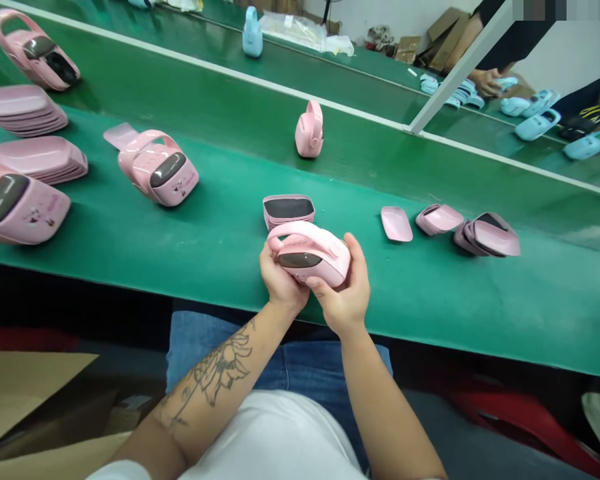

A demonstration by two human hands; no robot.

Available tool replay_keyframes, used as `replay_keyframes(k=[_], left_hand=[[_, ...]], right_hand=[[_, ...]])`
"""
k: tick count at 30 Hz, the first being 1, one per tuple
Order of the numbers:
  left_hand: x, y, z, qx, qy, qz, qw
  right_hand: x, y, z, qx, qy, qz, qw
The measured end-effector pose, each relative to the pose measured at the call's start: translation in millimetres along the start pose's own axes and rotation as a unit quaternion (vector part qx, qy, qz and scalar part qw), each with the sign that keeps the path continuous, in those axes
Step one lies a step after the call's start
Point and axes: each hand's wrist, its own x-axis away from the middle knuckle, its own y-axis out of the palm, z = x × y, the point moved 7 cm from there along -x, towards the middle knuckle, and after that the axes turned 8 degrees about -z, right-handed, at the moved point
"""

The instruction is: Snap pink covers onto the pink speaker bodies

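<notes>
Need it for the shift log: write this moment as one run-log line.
left hand: holds pink plastic handled case | right hand: grips same case | nearest: stacked pink plastic shells | surface: green conveyor belt

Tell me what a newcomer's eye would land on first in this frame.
First comes the glossy pink plastic handbag-shaped case with a dark oval window, held between the left hand and right hand at the near edge of the green conveyor belt. Matching pink cases and stacked pink shells fill the belt's left side. Pale blue cases stand out at upper right.
</notes>
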Motion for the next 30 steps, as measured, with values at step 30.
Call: replay_keyframes(k=[30], left_hand=[[-10, 62.5, -10, -0.823, 0.197, -0.254, 0.468]], right_hand=[[7, -120, -48, 0.193, -0.012, 0.080, 0.978]])
